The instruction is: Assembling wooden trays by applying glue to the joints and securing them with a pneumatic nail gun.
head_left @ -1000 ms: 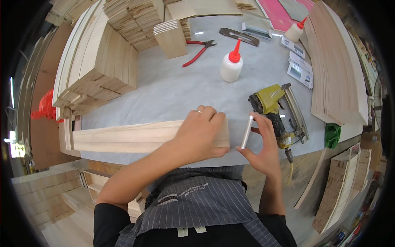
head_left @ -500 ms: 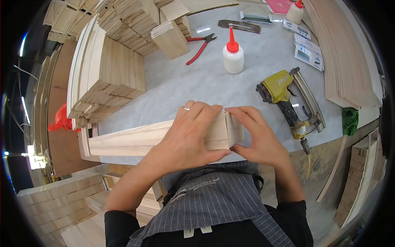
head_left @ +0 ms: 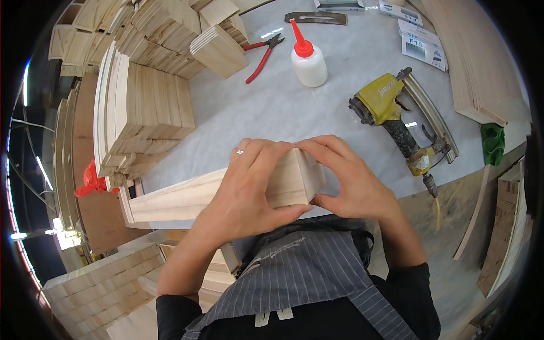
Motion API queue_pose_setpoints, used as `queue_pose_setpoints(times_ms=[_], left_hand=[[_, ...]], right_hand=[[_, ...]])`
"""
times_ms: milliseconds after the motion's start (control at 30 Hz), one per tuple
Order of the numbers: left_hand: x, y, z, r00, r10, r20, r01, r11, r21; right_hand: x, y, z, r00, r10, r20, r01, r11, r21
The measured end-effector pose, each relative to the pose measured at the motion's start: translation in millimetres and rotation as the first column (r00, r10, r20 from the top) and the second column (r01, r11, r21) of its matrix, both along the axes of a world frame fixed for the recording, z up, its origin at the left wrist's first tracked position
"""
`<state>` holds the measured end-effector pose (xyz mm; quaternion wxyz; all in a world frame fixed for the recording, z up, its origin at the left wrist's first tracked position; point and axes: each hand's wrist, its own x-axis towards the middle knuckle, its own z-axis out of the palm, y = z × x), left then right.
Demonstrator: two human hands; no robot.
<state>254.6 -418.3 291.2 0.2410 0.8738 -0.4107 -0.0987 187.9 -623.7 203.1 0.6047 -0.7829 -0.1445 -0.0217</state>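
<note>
A long, pale wooden box-like piece (head_left: 175,198) lies across the near side of the table, with a small end panel (head_left: 314,173) standing against its right end. My left hand (head_left: 241,192) is closed over the piece near that end, fingers over the far edge and thumb on the near edge. Around the end panel my right hand (head_left: 354,181) is closed, with its fingertips at the far corner and its thumb at the near corner. The fingertips of both hands almost meet at the far corner. The piece's inside and underside are hidden.
Right of my hands lies a yellow-and-black nail gun (head_left: 396,113) with a hose. Beyond are a white squeeze bottle (head_left: 310,67) with a red nozzle, red-handled pliers (head_left: 262,59) and small boxes (head_left: 422,45). Wood stacks (head_left: 156,102) stand at left, long boards (head_left: 476,68) at right.
The whole view has shifted and turned slightly. Both hands keep their grip at the same end of the wooden piece, and the end panel sits close against it.
</note>
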Motion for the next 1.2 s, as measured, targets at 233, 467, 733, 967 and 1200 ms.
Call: queue_pose_setpoints(times_ms=[233,467,733,967,1200], left_hand=[[-0.8,3.2,-4.1,0.997,-0.03,-0.065,0.03,1.0,-0.001],[-0.7,1.0,-5.1,1.0,-0.023,0.001,0.023,0.999,0.025],[-0.7,1.1,-6.6,0.999,-0.032,0.021,0.032,0.999,0.011],[-0.6,2.4,-5.8,0.999,-0.025,-0.026,0.025,0.999,0.021],[-3.0,1.8,-6.0,0.996,-0.006,-0.084,0.007,1.0,0.012]], right_hand=[[-4.0,5.1,-7.8,0.997,0.016,-0.07,-0.007,0.991,0.133],[-4.8,4.8,-11.6,0.997,0.026,-0.074,-0.014,0.988,0.152],[-5.5,5.6,-11.3,0.997,0.018,-0.076,-0.009,0.994,0.112],[-5.6,8.4,-13.6,0.999,0.002,-0.035,0.002,0.995,0.101],[-6.3,8.3,-12.4,0.998,0.014,-0.059,-0.009,0.996,0.084]])
